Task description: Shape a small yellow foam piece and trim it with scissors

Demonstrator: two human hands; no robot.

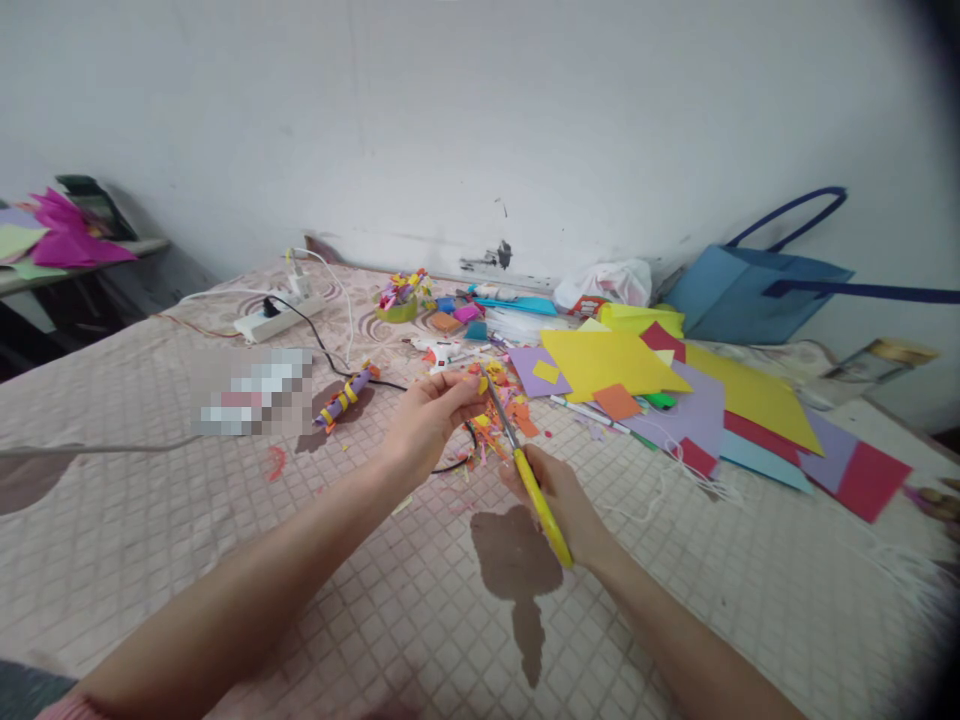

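Note:
My right hand [556,492] is closed around the yellow handles of a pair of scissors [536,500], whose blades point up and away from me. Between the fingertips of my left hand [431,415] is a small yellow paper piece [483,384], right beside the scissor tips. Whether the blades touch it I cannot tell. Beneath and behind both hands lies a heap of orange, yellow and pink paper scraps [517,410]. A white glue gun [442,352] rests just beyond my left hand. Left of that hand is a purple paper roll with yellow bands [346,398].
Coloured sheets [607,362] and a white marker [589,413] spread to the right, with white string [694,470] near them. A blue bag [750,290] stands at the back right. A power strip [277,318] with cords sits at the left; a green ring of paper bits [397,308] lies behind.

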